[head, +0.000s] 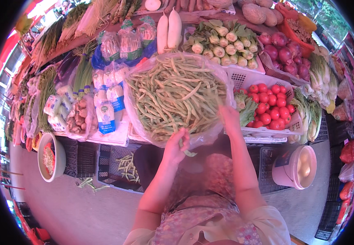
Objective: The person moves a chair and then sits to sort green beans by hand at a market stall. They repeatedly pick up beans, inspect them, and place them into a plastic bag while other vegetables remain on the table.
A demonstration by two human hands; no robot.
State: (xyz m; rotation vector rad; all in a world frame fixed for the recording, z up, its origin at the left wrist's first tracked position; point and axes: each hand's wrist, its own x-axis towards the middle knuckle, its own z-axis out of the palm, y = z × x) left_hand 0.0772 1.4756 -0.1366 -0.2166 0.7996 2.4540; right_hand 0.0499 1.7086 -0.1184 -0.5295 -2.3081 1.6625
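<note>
A large clear plastic bag [134, 122], spread wide, holds a heap of green beans [177, 88] right before me. My left hand [177, 143] is at the bag's near edge, its fingers closed around a green bean [190, 153] whose end sticks out below them. At the right side of the heap is my right hand [228, 118], blurred, with its fingertips over the beans by the bag's rim. Whether those fingers grip anything is too blurred to tell.
Right of the bag stands a white plastic basket [296, 122] of tomatoes [269, 104]. Bagged white mushrooms [105, 116] lie to the left. Below are a black crate [112, 165] with some beans, a bowl [61, 156] and a pink bucket [282, 171]. Bok choy [223, 46] and red onions [279, 52] lie behind.
</note>
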